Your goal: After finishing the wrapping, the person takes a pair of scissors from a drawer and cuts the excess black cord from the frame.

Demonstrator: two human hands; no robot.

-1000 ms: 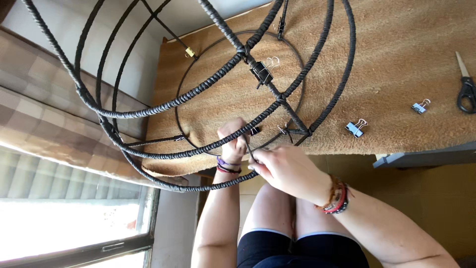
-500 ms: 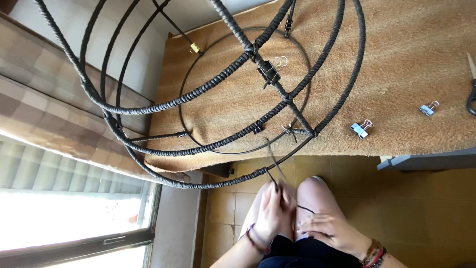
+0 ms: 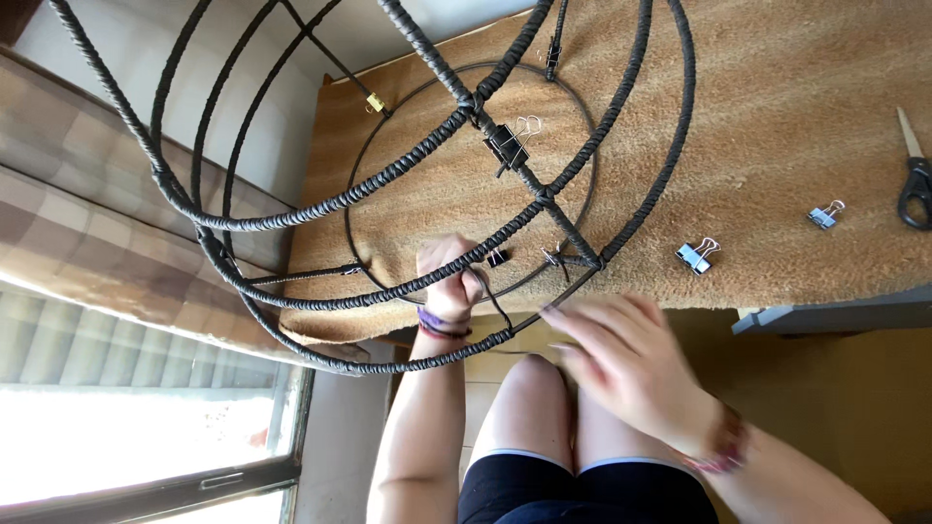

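The wire frame (image 3: 291,209) stands on the mat-covered table (image 3: 777,126); most ribs are already cord-wrapped, while the inner ring appears bare. The left hand (image 3: 449,277) is closed around a wrapped rib. The right hand (image 3: 621,359), blurred, fingers spread, holds nothing visible. No containers; loose binder clips (image 3: 697,255) lie right.

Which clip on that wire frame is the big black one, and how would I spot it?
Start at the brown mat covering the table, where a domed frame of dark wrapped hoops stands. Follow the thick straight bar running down through the frame's middle. The black clip is clamped on that bar, silver handles up; unlike the two silver clips lying loose on the mat, it is bigger and fixed to the frame.
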